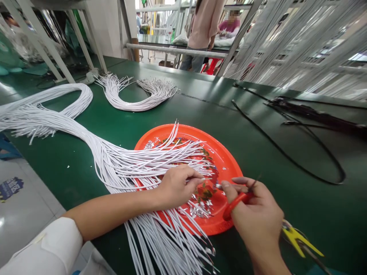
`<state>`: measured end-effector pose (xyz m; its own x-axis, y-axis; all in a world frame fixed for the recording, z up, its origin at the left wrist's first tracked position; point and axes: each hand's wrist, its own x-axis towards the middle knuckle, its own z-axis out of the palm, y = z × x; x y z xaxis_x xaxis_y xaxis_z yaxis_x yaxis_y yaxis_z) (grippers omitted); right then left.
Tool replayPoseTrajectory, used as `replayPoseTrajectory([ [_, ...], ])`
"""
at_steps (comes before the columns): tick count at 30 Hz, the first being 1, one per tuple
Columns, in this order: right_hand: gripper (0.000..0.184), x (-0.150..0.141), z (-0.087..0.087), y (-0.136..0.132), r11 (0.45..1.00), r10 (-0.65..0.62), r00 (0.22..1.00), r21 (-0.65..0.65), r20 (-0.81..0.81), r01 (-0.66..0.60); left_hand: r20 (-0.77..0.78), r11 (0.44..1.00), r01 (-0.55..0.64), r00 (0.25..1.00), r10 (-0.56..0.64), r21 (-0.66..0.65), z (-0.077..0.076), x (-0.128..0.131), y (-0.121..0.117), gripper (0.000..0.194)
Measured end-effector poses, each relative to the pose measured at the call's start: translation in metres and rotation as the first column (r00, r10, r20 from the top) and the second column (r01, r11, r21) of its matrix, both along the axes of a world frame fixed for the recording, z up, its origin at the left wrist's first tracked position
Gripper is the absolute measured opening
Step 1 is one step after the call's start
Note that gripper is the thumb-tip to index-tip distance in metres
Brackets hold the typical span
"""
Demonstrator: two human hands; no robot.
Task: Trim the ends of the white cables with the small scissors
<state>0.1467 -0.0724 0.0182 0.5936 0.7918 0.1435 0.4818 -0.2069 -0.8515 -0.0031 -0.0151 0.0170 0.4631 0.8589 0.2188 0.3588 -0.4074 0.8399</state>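
My left hand [180,185] pinches the end of one white cable over a red plastic tray [229,164]. A thick bundle of white cables [123,160] runs in from the left, and its loose ends fan out across the tray. My right hand [255,214] grips red-handled scissors [237,204]; their metal tip lies close to the cable end, apart from it as far as I can tell. Bits of silvery foil [199,208] are scattered in the tray. Below my left forearm, more white cables [166,240] spread toward the front edge, some with bared tips.
Another curved cable bundle [134,103] lies further back on the green table [200,110]. Black cables [304,114] lie at the right, with yellow-handled pliers [298,238] nearer me. White strands [301,46] hang behind the table, and a person [205,26] stands beyond.
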Motion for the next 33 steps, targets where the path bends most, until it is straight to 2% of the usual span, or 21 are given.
replayPoseTrajectory([
  [2, 0.03, 0.01, -0.006, 0.003, 0.993, -0.008, 0.981, -0.112, 0.194, 0.031, 0.002, 1.0, -0.002, 1.0, 0.002, -0.03, 0.0, 0.0, 0.0, 0.015],
  [5, 0.031, 0.017, -0.013, 0.006, 0.993, 0.042, 0.933, -0.122, 0.358, 0.002, -0.011, 0.999, 0.0, 1.0, -0.001, -0.046, 0.0, 0.0, 0.0, 0.015],
  [8, 0.031, 0.017, -0.015, 0.006, 0.996, 0.07, 0.941, -0.075, 0.332, -0.047, -0.061, 0.996, 0.084, 0.994, -0.086, -0.024, -0.001, -0.001, -0.002, 0.016],
  [11, 0.029, 0.015, -0.014, 0.007, 0.997, 0.054, 0.972, -0.07, 0.231, -0.039, -0.219, 0.95, 0.311, 0.928, -0.301, 0.009, 0.002, -0.003, -0.004, 0.016],
  [14, 0.029, 0.015, -0.015, 0.007, 0.994, 0.054, 0.985, -0.1, 0.161, -0.039, -0.4, 0.864, 0.5, 0.783, -0.476, -0.05, 0.009, -0.005, -0.005, 0.015],
  [17, 0.029, 0.014, -0.017, 0.008, 0.991, 0.07, 0.989, -0.12, 0.13, -0.054, -0.374, 0.776, 0.595, 0.685, -0.626, -0.208, 0.018, -0.008, -0.001, 0.015],
  [18, 0.028, 0.013, -0.018, 0.008, 0.991, 0.069, 0.989, -0.126, 0.127, -0.053, -0.314, 0.723, 0.636, 0.652, -0.691, -0.271, 0.021, -0.009, 0.0, 0.014],
  [21, 0.03, 0.012, -0.021, 0.009, 0.987, 0.064, 0.99, -0.153, 0.123, -0.045, -0.158, 0.49, 0.751, 0.473, -0.867, -0.442, 0.026, -0.011, 0.003, 0.011],
  [22, 0.031, 0.012, -0.022, 0.01, 0.986, 0.066, 0.99, -0.163, 0.128, -0.045, -0.162, 0.462, 0.76, 0.44, -0.883, -0.457, 0.027, -0.011, 0.002, 0.009],
  [23, 0.031, 0.013, -0.023, 0.01, 0.984, 0.07, 0.988, -0.17, 0.137, -0.046, -0.2, 0.479, 0.76, 0.438, -0.877, -0.439, 0.026, -0.01, 0.001, 0.007],
  [26, 0.032, 0.014, -0.025, 0.01, 0.984, 0.075, 0.984, -0.173, 0.163, -0.046, -0.354, 0.611, 0.758, 0.519, -0.778, -0.231, 0.021, -0.009, -0.003, 0.016],
  [29, 0.033, 0.015, -0.027, 0.01, 0.988, 0.063, 0.984, -0.148, 0.165, -0.039, -0.385, 0.661, 0.745, 0.587, -0.712, -0.087, 0.013, -0.008, -0.003, 0.014],
  [31, 0.033, 0.015, -0.028, 0.011, 0.991, 0.055, 0.986, -0.126, 0.16, -0.035, -0.393, 0.746, 0.665, 0.689, -0.61, 0.008, 0.009, -0.008, -0.001, 0.013],
  [33, 0.033, 0.014, -0.029, 0.012, 0.993, 0.052, 0.986, -0.114, 0.157, -0.034, -0.46, 0.84, 0.521, 0.79, -0.406, 0.152, 0.008, -0.009, 0.002, 0.017],
])
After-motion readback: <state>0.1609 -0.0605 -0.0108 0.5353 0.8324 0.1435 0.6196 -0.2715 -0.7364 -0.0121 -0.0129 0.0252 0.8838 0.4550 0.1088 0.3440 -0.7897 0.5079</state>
